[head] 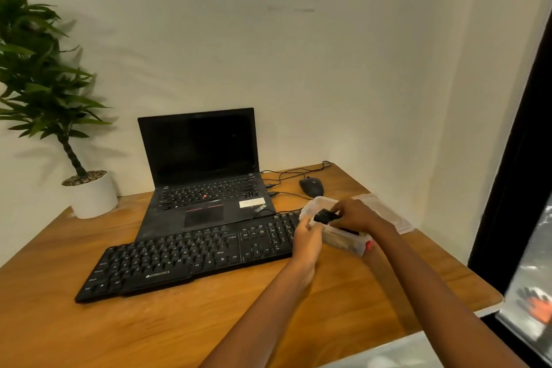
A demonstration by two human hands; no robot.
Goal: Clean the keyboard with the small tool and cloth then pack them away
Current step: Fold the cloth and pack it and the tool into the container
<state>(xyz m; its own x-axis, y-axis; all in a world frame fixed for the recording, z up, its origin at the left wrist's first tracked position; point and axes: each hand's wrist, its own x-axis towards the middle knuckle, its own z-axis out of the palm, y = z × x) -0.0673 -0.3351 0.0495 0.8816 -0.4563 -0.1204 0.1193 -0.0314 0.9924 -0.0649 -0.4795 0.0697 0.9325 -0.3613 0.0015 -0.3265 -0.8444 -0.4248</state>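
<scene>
Hands meet at a clear box point(340, 242) by the right end of the keyboard point(191, 260) on the desk point(209, 326), right grip point(357, 215) clasping the small black tool point(325, 215) above it, left grip point(307, 237) holding its near rim; a snag could tip the probably light box and spill it.

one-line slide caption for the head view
Right hand holds a small black tool over the clear box beside the keyboard.

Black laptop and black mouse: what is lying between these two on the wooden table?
Head view: thin black cables, plugged into the right side of the open black laptop, run over the bare wooden table towards the black oval mouse.
</scene>
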